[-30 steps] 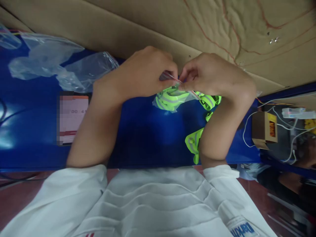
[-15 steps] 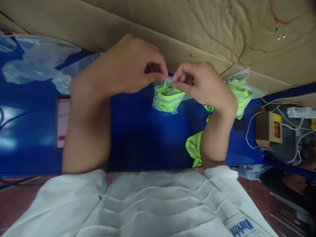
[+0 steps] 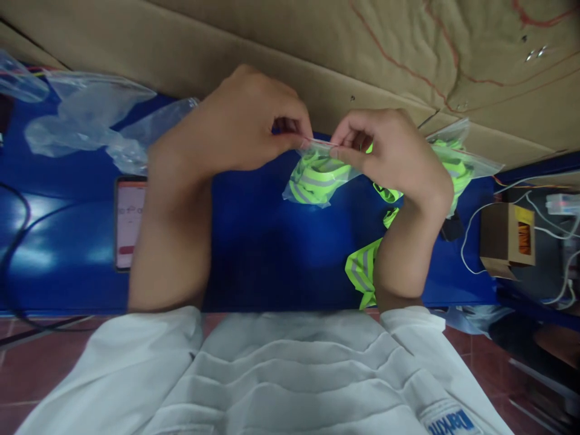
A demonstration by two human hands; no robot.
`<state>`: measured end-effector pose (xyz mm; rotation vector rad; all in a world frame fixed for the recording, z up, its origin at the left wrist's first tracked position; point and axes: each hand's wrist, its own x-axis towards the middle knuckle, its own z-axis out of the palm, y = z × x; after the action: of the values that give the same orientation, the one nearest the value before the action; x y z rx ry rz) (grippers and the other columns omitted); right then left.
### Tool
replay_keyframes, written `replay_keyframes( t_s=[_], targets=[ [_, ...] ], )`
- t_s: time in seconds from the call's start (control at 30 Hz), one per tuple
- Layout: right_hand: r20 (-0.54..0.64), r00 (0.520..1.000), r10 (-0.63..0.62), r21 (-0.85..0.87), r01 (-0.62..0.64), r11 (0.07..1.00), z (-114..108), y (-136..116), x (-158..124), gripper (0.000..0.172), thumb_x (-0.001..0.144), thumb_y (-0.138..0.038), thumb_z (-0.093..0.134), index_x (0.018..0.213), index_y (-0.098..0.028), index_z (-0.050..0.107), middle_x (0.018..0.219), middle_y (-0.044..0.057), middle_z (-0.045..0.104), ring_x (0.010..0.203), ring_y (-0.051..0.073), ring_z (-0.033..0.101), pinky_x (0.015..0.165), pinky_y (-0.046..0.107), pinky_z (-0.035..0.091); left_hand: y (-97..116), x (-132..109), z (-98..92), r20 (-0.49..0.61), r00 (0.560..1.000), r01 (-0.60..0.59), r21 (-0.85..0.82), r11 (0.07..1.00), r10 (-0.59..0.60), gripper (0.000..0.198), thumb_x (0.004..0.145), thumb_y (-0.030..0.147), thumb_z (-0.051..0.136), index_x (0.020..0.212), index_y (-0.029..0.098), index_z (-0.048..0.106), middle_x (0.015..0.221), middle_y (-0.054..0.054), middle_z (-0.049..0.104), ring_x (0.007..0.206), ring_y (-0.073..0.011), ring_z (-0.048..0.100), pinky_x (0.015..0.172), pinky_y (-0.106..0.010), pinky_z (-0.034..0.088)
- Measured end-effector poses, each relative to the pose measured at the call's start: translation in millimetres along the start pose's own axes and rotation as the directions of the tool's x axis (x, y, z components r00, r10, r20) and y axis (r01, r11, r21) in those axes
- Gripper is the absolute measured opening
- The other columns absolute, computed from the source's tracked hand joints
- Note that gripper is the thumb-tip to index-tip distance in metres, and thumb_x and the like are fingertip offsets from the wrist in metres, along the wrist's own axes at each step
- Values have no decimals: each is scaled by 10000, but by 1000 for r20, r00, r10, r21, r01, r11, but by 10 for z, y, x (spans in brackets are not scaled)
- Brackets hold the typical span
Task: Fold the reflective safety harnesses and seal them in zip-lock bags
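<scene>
Near the far edge of the blue table (image 3: pixel 272 254), just short of the brown cardboard (image 3: pixel 290 54), a clear bag (image 3: pixel 316 178) hangs between the person's two hands, with a folded yellow-green band with grey stripes inside it. The left hand (image 3: pixel 260 124) pinches one end of the bag's red-lined top edge between thumb and forefinger; the right hand (image 3: pixel 385 142) pinches the same edge a little farther along, its other fingers curled. Whether the bag's bottom touches the table cannot be told. Partly hidden by the right forearm, a loose striped strap (image 3: pixel 362 272) lies at the near edge, while a second filled bag (image 3: pixel 457 172) sits beyond that wrist. Crumpled clear plastic (image 3: pixel 86 115) lies to the left, above a phone (image 3: pixel 129 226) partly covered by the left forearm. An open carton (image 3: pixel 498 232) stands at the right.
</scene>
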<state>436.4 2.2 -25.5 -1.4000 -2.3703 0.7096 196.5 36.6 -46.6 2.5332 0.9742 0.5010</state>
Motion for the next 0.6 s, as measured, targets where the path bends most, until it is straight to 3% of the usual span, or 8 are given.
replay_keyframes(
  t_s=[0.1,0.3,0.47,0.6],
  targets=[
    [10,999,-52,3,52,999,35,6,14,31,938,-299,666,934,-269,675,910,2,717,840,208,650,778,362,488,23,2,7,5,1000,15,61,998,-16,248,957,273,571,1048,187,785,986,-40,745,768,-164,586,789,-320,428],
    [-37,998,-50,-30,49,998,87,-14,66,70,952,-302,588,920,-305,651,836,-2,697,758,219,613,757,382,496,60,37,62,-27,998,55,32,998,-54,248,956,322,559,1057,215,758,1012,-27,723,915,-190,640,885,-316,476],
    [-34,998,-45,-48,43,998,115,4,87,115,966,-363,579,937,-307,676,841,-11,709,740,197,577,770,358,498,104,43,87,-53,997,56,97,994,-51,253,971,306,547,1060,224,769,948,-9,710,867,-165,632,803,-275,451],
    [-66,995,-77,35,80,996,118,60,80,98,954,-357,617,978,-285,679,822,-6,680,747,202,599,735,356,481,19,-4,32,-88,993,90,97,991,-82,249,971,329,553,1055,271,781,982,1,741,843,-168,625,787,-301,457]
  ],
)
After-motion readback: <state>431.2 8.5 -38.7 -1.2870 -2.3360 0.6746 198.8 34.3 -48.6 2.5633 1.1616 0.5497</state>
